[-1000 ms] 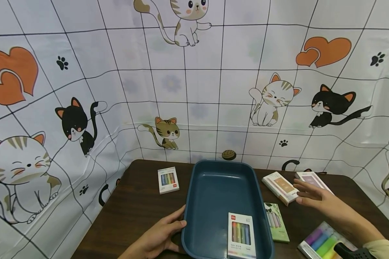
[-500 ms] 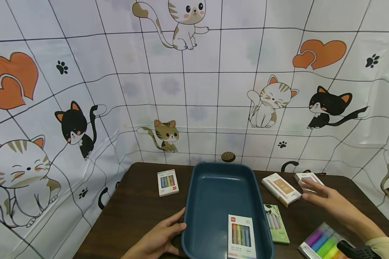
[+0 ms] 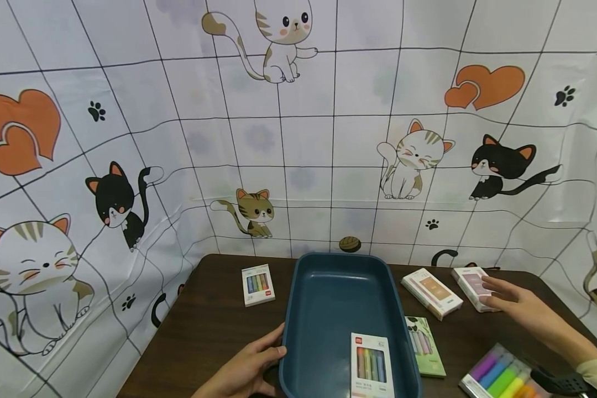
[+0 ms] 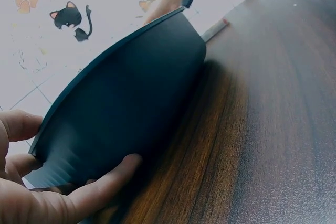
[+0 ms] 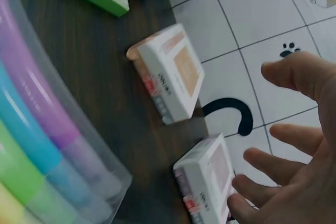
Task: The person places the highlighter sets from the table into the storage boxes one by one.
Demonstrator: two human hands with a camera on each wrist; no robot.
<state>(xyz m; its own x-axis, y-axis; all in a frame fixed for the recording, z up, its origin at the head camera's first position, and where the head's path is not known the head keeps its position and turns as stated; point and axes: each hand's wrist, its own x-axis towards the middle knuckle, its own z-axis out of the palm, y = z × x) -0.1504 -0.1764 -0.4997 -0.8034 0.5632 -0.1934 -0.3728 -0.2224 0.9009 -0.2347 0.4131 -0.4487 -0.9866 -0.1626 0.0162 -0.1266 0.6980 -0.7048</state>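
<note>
My left hand [image 3: 246, 362] grips the left side of a blue tray [image 3: 338, 318], with fingers at its rim and along its outer wall. Inside the tray's near right corner lies a white box of coloured markers [image 3: 371, 365]. My right hand [image 3: 527, 309] reaches over the table, fingers spread and slightly bent, beside a white box with a pink window [image 3: 474, 288]. Its fingertips overlap that box's right edge; whether they touch it I cannot tell. Left of that box lies a white box with an orange-brown window [image 3: 431, 293]. The right wrist view shows both boxes close to the fingers.
A clear pack of thick bright highlighters [image 3: 502, 376] lies at the front right, below my right wrist. A green box [image 3: 424, 347] sits against the tray's right side. At the back left is a small white box of pens [image 3: 258, 285]. A cat-print sheet [image 3: 308, 138] hangs behind the table.
My right hand has drawn slightly to the right and down, uncovering more of the pink-windowed box, whose near end has shifted left. The left hand still holds the tray. The view has tilted up slightly.
</note>
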